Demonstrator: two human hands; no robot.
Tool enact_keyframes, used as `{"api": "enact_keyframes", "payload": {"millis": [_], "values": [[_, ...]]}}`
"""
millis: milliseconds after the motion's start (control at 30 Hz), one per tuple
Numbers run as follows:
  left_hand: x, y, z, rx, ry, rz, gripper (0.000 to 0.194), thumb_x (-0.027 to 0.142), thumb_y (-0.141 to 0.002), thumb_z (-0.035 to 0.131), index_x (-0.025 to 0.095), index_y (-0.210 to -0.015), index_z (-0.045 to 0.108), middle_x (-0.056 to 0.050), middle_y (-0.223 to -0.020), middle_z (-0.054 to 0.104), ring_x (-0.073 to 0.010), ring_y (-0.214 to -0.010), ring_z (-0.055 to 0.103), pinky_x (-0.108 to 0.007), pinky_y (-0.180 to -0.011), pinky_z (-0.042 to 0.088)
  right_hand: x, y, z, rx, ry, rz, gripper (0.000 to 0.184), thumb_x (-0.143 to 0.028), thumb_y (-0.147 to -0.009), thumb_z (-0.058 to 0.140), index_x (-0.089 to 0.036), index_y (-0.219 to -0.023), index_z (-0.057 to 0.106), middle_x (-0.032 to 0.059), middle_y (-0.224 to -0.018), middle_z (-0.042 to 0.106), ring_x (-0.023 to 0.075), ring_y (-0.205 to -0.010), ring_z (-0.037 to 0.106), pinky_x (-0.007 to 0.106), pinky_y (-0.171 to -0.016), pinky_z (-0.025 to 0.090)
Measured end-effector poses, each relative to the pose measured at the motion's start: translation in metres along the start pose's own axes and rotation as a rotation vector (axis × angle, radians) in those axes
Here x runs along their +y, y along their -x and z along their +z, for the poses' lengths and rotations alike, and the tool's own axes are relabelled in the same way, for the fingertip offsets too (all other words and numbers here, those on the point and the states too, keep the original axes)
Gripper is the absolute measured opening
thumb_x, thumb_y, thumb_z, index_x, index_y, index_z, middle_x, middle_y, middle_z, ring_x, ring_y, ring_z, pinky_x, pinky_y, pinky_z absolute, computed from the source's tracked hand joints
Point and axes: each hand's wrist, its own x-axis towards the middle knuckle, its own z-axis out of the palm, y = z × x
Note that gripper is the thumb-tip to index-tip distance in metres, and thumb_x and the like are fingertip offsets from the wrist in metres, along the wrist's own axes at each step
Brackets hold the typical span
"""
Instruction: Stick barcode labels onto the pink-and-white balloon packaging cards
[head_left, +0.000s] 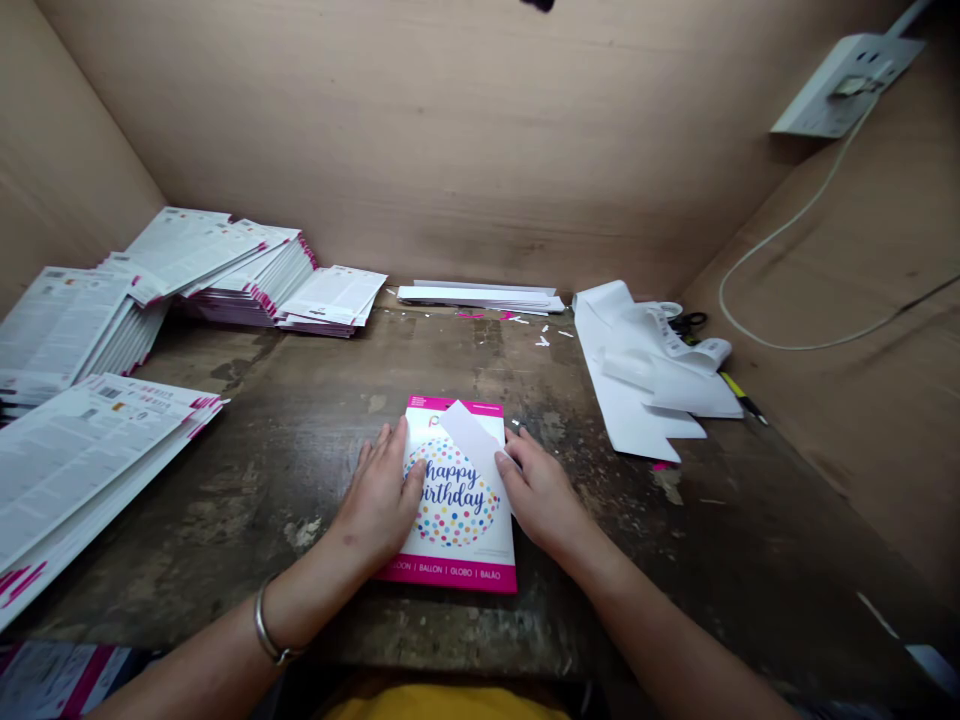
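Observation:
A pink and white balloon package (457,510) printed "happy birthday" with coloured dots lies flat on the worn table, near its front edge. My left hand (382,500) rests flat on the package's left side, fingers spread. My right hand (536,490) lies on its right side and pinches a narrow white paper strip (471,433) that slants across the package's top.
Stacks of similar packages, printed backs up, lie at the left (82,460) and back left (225,265). A thin white pile (480,296) sits at the back. Loose white sheets (645,380), scissors (686,323) and a pen (742,396) lie at the right. Plywood walls enclose the table.

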Motion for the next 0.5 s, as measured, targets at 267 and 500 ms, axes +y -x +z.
{"api": "enact_keyframes", "payload": {"millis": [267, 500], "values": [[0.030, 0.003, -0.056, -0.073, 0.551, -0.002, 0.049, 0.044, -0.079, 0.060, 0.014, -0.117, 0.055, -0.011, -0.101, 0.067, -0.0224, -0.088, 0.064, -0.036, -0.077, 0.053, -0.012, -0.009, -0.064, -0.351, -0.182, -0.201, 0.027, -0.035, -0.092, 0.042, -0.019, -0.073, 0.054, -0.0027, -0.069, 0.055, 0.0127, -0.064, 0.051, 0.022, -0.058, 0.040], [0.041, 0.008, -0.046, -0.198, 0.795, -0.296, 0.020, 0.034, -0.078, 0.061, 0.014, -0.072, 0.057, 0.001, -0.055, 0.061, -0.0110, -0.050, 0.057, -0.021, -0.049, 0.046, -0.032, -0.002, -0.049, -0.023, 0.181, -0.323, 0.027, -0.029, -0.088, 0.050, -0.017, -0.111, 0.057, 0.0104, -0.105, 0.062, 0.0246, -0.098, 0.055, 0.038, -0.084, 0.045]]}}
